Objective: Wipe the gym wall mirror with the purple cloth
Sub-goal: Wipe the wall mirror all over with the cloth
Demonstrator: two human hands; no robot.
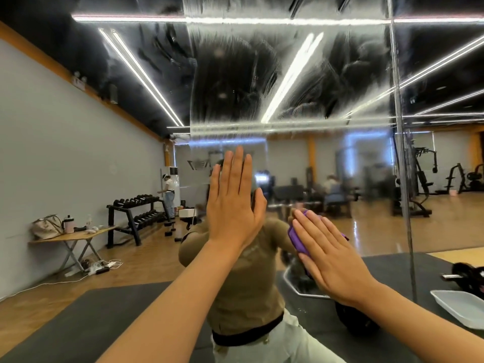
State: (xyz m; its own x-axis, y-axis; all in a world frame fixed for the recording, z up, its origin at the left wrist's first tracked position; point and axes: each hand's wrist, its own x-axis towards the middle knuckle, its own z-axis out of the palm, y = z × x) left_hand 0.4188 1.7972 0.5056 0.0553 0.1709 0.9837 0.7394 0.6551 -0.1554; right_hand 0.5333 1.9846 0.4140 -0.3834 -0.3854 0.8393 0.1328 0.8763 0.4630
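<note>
While the left hand (233, 205) lies flat and empty against the mirror (288, 74) as a brace, the right hand (330, 255) presses the purple cloth (297, 238) to the glass with straight fingers — the cloth sits under its palm, just right of the left hand. Streaky haze covers the pane above both hands, so the cloth's likely path runs upward — the right hand is already on it.
</note>
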